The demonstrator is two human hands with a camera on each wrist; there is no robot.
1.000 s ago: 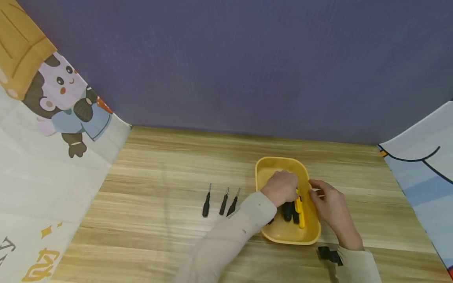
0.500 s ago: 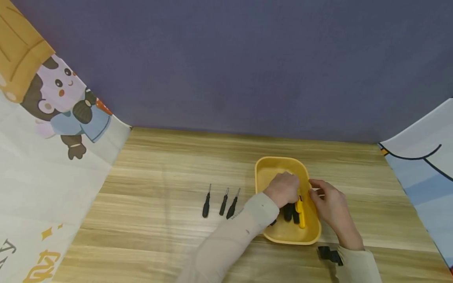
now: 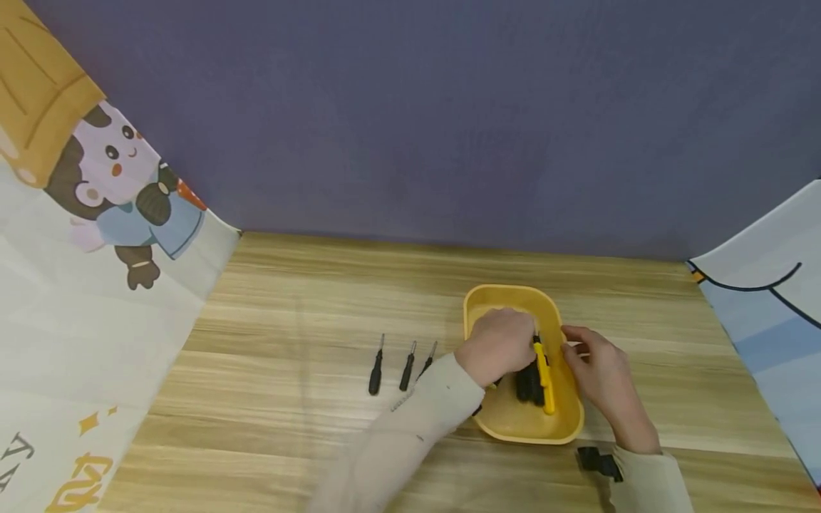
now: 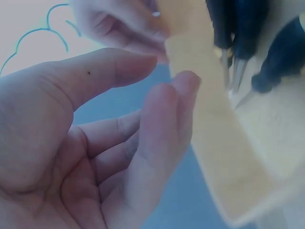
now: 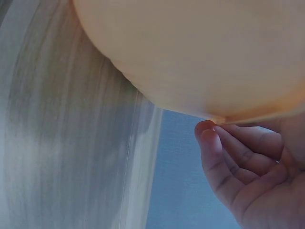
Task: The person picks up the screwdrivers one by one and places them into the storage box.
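In the head view my left hand (image 3: 497, 345) is inside a yellow plastic bin (image 3: 518, 427), knuckles up. The left wrist view shows its thumb and loosely bent fingers apart, with nothing between them. Beside it in the bin lie several black-handled screwdrivers (image 4: 251, 28) with metal shafts. A yellow cutter-like tool (image 3: 544, 377) lies along the bin's right side, next to black handles (image 3: 527, 387). My right hand (image 3: 599, 367) pinches the bin's right rim; the right wrist view has its fingertips (image 5: 209, 133) against the outer wall.
Left of the bin, three black screwdrivers lie in a row on the wooden table (image 3: 288, 427), one partly behind my left sleeve (image 3: 410, 420). A dark blue panel (image 3: 410, 128) stands behind the table. Printed cloths (image 3: 128, 320) flank both sides.
My left hand has shifted left within the bin, so more of the yellow tool and a dark handle show. My right hand stays at the rim.
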